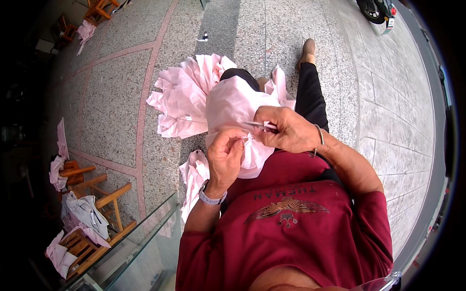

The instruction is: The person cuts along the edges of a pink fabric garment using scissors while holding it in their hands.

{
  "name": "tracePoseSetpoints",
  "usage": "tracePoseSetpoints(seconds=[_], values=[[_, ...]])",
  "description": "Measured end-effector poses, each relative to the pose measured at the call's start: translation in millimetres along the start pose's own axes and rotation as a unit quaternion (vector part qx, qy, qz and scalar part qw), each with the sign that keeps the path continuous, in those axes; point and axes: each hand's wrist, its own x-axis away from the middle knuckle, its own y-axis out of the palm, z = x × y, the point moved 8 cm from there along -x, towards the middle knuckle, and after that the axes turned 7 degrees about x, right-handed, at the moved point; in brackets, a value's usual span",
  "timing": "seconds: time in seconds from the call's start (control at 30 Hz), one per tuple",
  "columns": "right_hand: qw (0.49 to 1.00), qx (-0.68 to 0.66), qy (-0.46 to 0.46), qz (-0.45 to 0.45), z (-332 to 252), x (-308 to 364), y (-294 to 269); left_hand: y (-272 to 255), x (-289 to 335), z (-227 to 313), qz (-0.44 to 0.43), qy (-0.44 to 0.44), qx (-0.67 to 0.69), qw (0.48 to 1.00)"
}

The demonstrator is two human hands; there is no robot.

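Note:
A thin pale-pink cloth (233, 104) lies across my lap, gathered up between my hands. My left hand (226, 154) pinches a bunched bit of it between thumb and fingertips. Closed around a small pair of snips (255, 124), my right hand (293, 130) is just beside that pinch. The metal tip of the snips points left, above the left fingertips; its handle is mostly hidden in my fingers. I cannot tell whether the blades touch the cloth. Left of my knee is a large heap of pink cloth pieces (182, 99).
More pink cloth (195, 169) hangs low beside my left forearm. A glass panel edge (145, 242) slants along the lower left. Wooden stools (115, 206) with cloths on them stand farther left. A scooter wheel (371, 10) shows at the far right, past the speckled floor (114, 104).

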Motion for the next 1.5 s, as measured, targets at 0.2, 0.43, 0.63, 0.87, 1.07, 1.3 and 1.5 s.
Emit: tracePoseSetpoints(seconds=[0.2,0.43,0.63,0.87,1.07,1.3,1.5], values=[[0.987,-0.152,0.048,-0.002,-1.5,-0.1,-2.5,4.1,-1.6,8.0,-0.010,0.037,-0.035,0.999],[0.994,-0.084,-0.021,-0.060,1.4,-7.8,14.3,7.1,-2.0,18.1,-0.006,0.061,-0.086,0.994],[0.996,-0.080,0.002,-0.032,12.6,-5.9,9.1,2.2,-4.1,10.3,-0.021,0.036,-0.054,0.998],[0.993,-0.097,0.058,0.023,13.1,4.5,4.2,-6.3,-2.6,2.1,0.079,-0.040,-0.005,0.996],[0.995,-0.062,0.062,0.053,3.5,9.5,-0.6,4.6,2.1,13.9,0.036,-0.020,-0.189,0.981],[0.994,-0.008,0.010,0.104,-10.5,18.1,-0.2,22.8,-1.7,35.0,0.041,0.107,-0.359,0.926],[0.991,0.017,-0.031,0.129,-15.0,20.8,-0.8,22.5,-0.2,39.3,0.036,0.122,-0.298,0.946]])
